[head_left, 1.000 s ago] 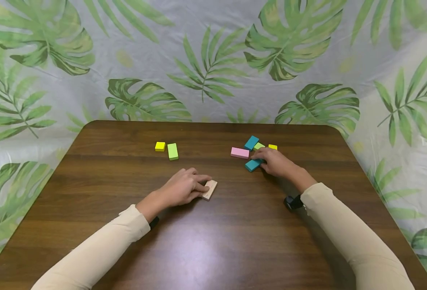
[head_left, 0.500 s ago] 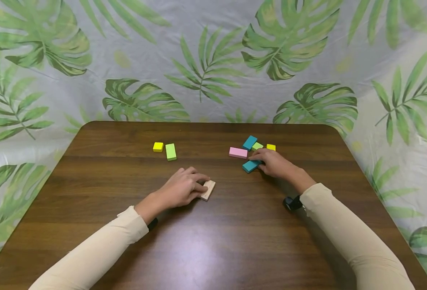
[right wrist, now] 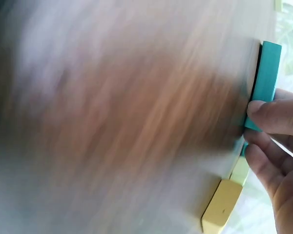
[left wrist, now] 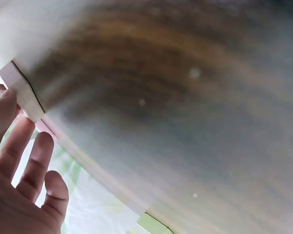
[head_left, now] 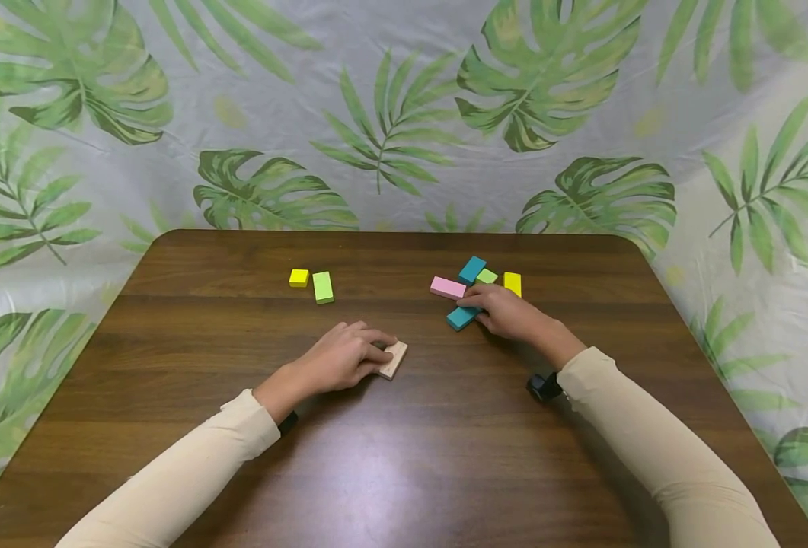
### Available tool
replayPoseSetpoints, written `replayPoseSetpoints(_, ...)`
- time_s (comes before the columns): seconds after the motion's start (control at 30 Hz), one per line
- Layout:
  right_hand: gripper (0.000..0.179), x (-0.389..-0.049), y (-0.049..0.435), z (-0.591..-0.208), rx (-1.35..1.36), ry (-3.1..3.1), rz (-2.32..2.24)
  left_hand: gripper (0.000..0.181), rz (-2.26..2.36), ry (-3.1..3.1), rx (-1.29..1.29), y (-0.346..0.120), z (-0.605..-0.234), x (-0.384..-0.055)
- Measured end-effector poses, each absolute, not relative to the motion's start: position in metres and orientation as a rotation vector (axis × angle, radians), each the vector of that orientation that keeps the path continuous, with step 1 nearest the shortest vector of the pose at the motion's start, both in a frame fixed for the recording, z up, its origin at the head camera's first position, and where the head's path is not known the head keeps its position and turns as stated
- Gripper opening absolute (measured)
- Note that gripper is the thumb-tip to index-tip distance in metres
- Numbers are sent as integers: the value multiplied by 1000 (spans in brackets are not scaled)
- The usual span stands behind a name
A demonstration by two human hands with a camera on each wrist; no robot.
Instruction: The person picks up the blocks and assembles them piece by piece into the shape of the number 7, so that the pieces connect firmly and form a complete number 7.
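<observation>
My left hand (head_left: 338,356) pinches a plain wooden block (head_left: 394,359) lying flat near the middle of the table; the left wrist view shows thumb and fingers at one end of that block (left wrist: 22,91). Farther right, my right hand (head_left: 506,310) grips a teal block (head_left: 461,318) between thumb and fingers, as the right wrist view also shows on the teal block (right wrist: 264,83). Just beyond the right hand lie a pink block (head_left: 448,288), a second teal block (head_left: 473,270), a light green block (head_left: 487,276) partly hidden, and a yellow block (head_left: 512,284).
A small yellow block (head_left: 298,278) and a light green block (head_left: 323,288) lie side by side at the back left of the brown wooden table (head_left: 239,457). A leaf-patterned curtain (head_left: 404,114) hangs behind the table's far edge.
My right hand has shifted left with the teal block, uncovering more of the yellow block behind it. My left hand stays on the wooden block; the head view has shifted slightly.
</observation>
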State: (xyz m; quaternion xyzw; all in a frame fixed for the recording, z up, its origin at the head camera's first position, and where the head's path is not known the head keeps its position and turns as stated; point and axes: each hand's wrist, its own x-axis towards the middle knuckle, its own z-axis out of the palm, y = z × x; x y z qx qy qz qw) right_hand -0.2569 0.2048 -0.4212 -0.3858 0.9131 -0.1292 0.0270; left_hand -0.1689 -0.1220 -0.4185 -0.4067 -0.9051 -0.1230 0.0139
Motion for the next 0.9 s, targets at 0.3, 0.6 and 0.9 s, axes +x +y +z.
replayPoseSetpoints(0.3,34,-245,193,-423,-1251,2826,-411,23,-549,-2876,-1292,-122,-419,-169)
replayPoseSetpoints(0.6,32,-251,171,-420,-1311,2800,-407,23,-526,-2892,-1292,-121,-415,-170)
replayPoseSetpoints(0.9,35,-264,154,-418,-1252,2757,-400,24,-541,-2920,-1283,-121,-417,-172)
